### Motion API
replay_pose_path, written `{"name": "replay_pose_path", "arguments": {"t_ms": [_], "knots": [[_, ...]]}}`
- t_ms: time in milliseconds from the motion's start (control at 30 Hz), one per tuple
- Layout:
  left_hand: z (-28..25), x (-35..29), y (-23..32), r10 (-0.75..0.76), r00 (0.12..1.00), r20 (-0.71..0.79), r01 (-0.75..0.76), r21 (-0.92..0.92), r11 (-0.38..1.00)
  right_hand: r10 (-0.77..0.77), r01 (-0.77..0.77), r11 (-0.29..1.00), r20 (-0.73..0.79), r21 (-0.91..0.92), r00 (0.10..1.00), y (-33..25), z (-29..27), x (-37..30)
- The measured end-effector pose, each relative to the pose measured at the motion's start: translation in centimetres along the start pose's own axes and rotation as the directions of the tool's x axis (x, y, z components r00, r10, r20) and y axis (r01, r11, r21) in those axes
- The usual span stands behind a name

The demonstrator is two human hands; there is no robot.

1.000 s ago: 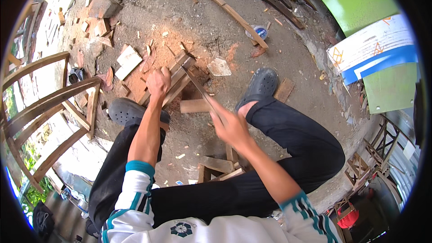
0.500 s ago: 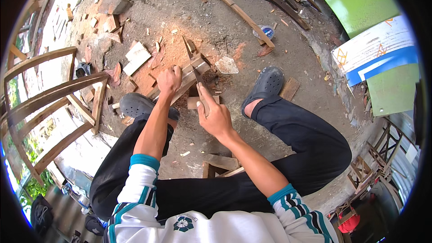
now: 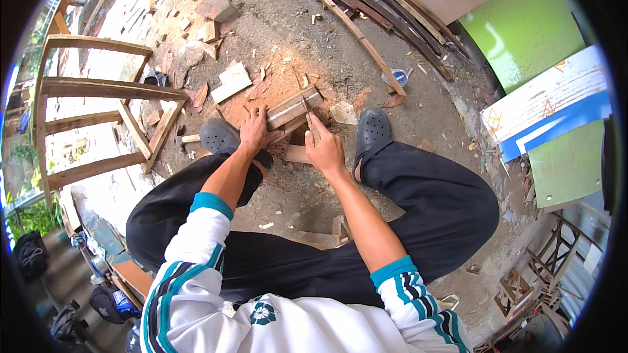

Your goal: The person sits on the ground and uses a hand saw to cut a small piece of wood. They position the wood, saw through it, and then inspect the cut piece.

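My right hand (image 3: 325, 150) is wrapped round the wooden handle of a handsaw (image 3: 306, 102). The narrow blade, seen nearly edge-on, lies across a wooden beam (image 3: 288, 112) close to its right end. My left hand (image 3: 255, 132) holds the beam down left of the saw, fingers spread over the top and the thumb along the near side. Under the beam is more wood, partly hidden, and a short wood block (image 3: 297, 154) lies just nearer. Reddish sawdust (image 3: 281, 68) covers the ground beyond the beam.
My clog-shod feet (image 3: 219, 136) flank the beam. At left stands a wooden frame (image 3: 118, 89), with a hammer (image 3: 188, 138) beside it. Wood offcuts (image 3: 232, 80) litter the ground. Long wooden strips (image 3: 353, 29) lie at the far right, near green panels (image 3: 523, 33).
The whole view has shifted, moving the scene right and slightly down. My left fingers, bunched before, are now spread on the beam. My right hand and the saw handle sit a little nearer the beam.
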State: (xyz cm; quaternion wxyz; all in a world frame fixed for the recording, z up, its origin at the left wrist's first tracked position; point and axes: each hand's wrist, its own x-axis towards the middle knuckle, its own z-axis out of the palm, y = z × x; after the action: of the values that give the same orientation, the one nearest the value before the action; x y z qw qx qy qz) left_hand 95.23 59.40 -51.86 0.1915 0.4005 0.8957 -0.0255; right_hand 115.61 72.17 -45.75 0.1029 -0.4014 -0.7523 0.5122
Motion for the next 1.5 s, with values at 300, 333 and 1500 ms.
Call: {"name": "replay_pose_path", "arguments": {"t_ms": [300,333,1500], "knots": [[-0.3,1.4,1.0,-0.036,0.998,0.059,0.034,0.04,0.999,-0.055,0.055,0.998,-0.013,-0.021,0.998,-0.7,-1.5,0.1],[-0.9,1.2,-0.1,0.029,0.999,-0.035,-0.027,0.055,0.998,-0.06,0.06,0.998,0.002,0.002,0.998,-2.2,-1.8,0.4],[2.1,4.3,7.1,-0.174,0.982,-0.069,0.137,-0.363,0.922,-0.08,0.08,0.997,-0.037,-0.007,0.996,3.0,-0.9,-1.0]]}}
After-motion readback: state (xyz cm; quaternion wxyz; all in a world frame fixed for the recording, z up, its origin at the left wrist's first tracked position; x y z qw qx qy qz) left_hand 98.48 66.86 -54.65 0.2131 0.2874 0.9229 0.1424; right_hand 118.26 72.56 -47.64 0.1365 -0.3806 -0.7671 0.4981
